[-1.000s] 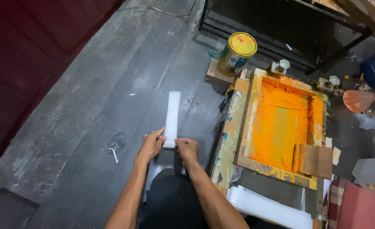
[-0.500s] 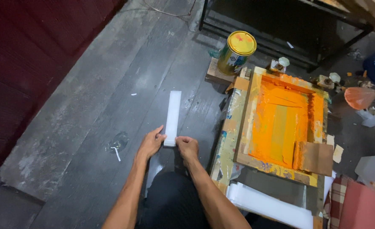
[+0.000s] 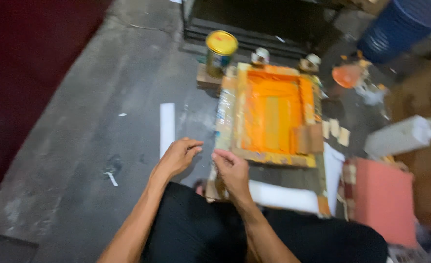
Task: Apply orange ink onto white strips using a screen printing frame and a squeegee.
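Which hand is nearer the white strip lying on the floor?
Left. The left hand sits just right of the white strip, at its near end, almost touching. The right hand is farther right, by the near corner of the orange-inked frame.

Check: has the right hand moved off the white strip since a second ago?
Yes. The right hand has left the white strip and shifted right, to the near corner of the orange frame.

left hand [image 3: 179, 156] hovering low, fingers curling loosely, holding nothing | right hand [image 3: 230, 169] hovering beside it, fingers bending, empty | both forearms reaching forward, nearly parallel
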